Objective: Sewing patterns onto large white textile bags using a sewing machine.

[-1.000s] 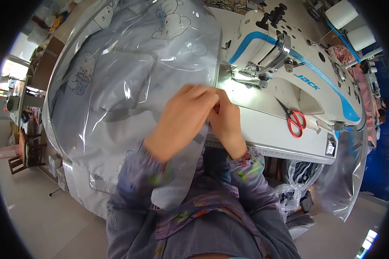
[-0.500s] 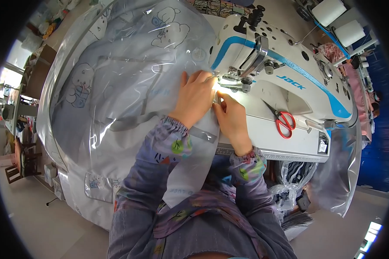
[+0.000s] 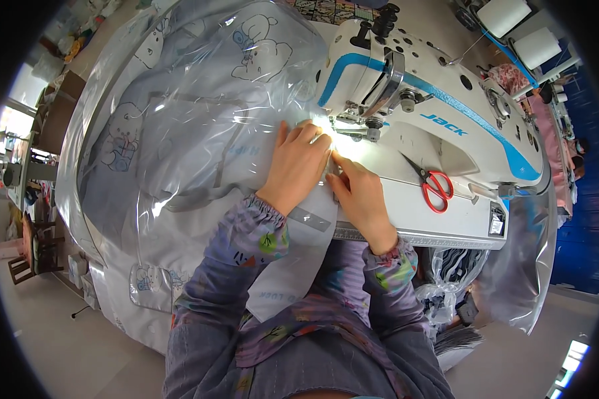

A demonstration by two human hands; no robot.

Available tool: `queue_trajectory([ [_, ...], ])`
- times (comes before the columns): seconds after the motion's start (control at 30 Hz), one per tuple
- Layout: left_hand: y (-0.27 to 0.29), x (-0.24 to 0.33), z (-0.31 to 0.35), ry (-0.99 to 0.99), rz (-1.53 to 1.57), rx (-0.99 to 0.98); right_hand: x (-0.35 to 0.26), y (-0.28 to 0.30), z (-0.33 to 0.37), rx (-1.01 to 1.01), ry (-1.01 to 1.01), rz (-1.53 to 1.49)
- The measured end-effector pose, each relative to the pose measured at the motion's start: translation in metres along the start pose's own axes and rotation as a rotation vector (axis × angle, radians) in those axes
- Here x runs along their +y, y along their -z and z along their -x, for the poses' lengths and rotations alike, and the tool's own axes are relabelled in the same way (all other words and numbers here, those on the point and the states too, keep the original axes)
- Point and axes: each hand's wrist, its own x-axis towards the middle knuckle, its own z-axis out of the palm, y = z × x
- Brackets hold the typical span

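A white and blue sewing machine stands in front of me at the right, its small lamp lighting the presser foot. Left of it spreads a large clear plastic sheet with pale grey-blue material and printed bear figures. On this sheet, just short of the presser foot, rests my left hand, palm down, its fingers apart and slightly bent. My right hand pinches the sheet's edge between thumb and forefinger, close beside the left fingertips. The needle point is lost in glare.
Red-handled scissors lie on the machine bed, right of my right hand. A metal ruler runs along the bed's front edge. White thread cones stand at the back right. Clear plastic hangs off the right side.
Both hands have shifted slightly toward me, and the right has also moved a little to the right. My left fingers are more bent. The sheet near them has wrinkled differently.
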Motion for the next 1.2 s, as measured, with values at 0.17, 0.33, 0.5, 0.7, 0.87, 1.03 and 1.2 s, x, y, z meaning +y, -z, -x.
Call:
queue_trajectory([
  [0.17, 0.000, 0.001, -0.001, -0.039, -0.048, 0.031, 0.026, 0.030, -0.015, 0.039, -0.116, -0.160],
  [0.33, 0.005, -0.002, -0.007, 0.004, -0.022, -0.027, 0.030, 0.050, -0.046, 0.252, 0.027, -0.228],
  [0.5, 0.006, 0.000, -0.012, 0.020, 0.000, -0.037, 0.036, 0.055, -0.056, 0.216, 0.088, -0.066],
  [0.7, 0.016, 0.003, 0.015, 0.025, 0.064, -0.061, 0.009, 0.052, -0.004, -0.149, -0.127, -0.077],
  [0.87, 0.031, 0.020, 0.044, 0.036, 0.110, -0.108, -0.027, 0.032, 0.113, -0.435, -0.193, 0.100],
  [1.03, 0.029, 0.037, 0.052, 0.001, -0.085, -0.094, -0.025, -0.036, 0.156, -0.191, -0.094, -0.573],
  [1.2, 0.028, 0.039, 0.052, -0.020, -0.166, -0.139, -0.046, -0.042, 0.154, -0.184, -0.337, -0.779],
])
